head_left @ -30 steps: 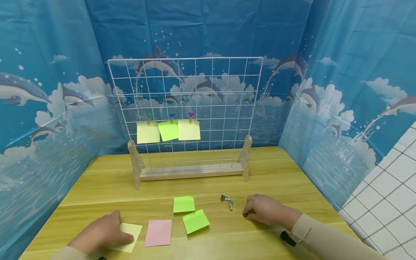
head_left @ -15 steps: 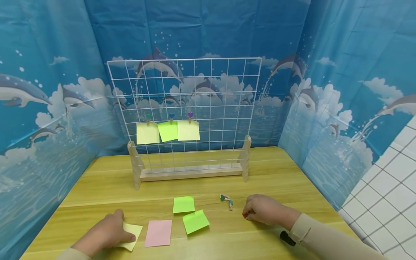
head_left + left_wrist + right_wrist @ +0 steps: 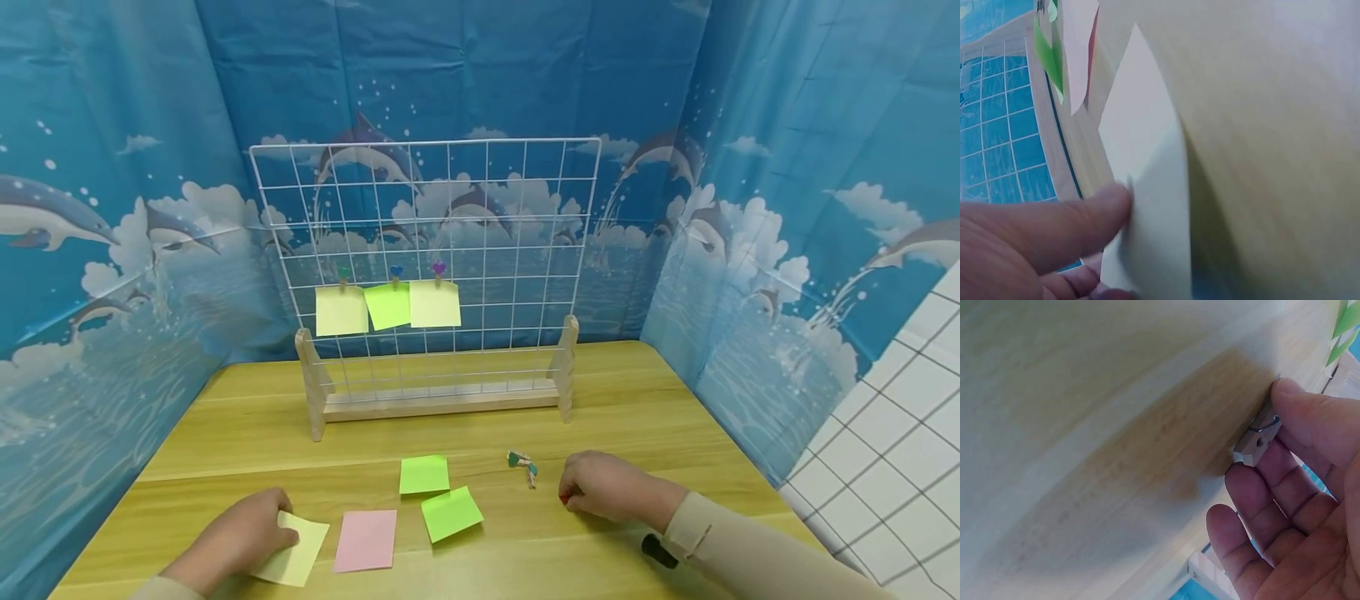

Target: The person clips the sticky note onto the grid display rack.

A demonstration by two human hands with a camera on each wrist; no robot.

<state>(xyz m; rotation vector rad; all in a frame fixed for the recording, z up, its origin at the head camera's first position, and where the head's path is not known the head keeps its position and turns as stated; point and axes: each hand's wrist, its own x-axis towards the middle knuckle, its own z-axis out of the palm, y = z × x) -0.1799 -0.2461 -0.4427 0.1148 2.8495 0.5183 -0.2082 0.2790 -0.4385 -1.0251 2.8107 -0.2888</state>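
At the table's front left, my left hand (image 3: 243, 533) pinches a pale yellow sticky note (image 3: 300, 552) by its edge. The left wrist view shows the thumb (image 3: 1100, 215) against the note (image 3: 1147, 144), which stands tilted and casts a shadow on the wood. On the right, my right hand (image 3: 611, 486) holds a mini wooden clothespin (image 3: 1259, 437) between thumb and fingers, low over the table; a bit of red on it shows in the head view. A pink sticky note (image 3: 365, 542) and two green sticky notes (image 3: 424, 475) lie between the hands.
A white wire grid (image 3: 487, 250) on a wooden stand (image 3: 442, 407) rises at the back, with two yellow notes and a green one clipped to it. A few mini clothespins (image 3: 525, 465) lie left of my right hand. Dolphin-print curtains (image 3: 780, 250) enclose the table.
My left hand's thumb has drawn back from the top of the yellow note, and the note has shifted slightly in the fingers. My right hand stays almost still with the clothespin.
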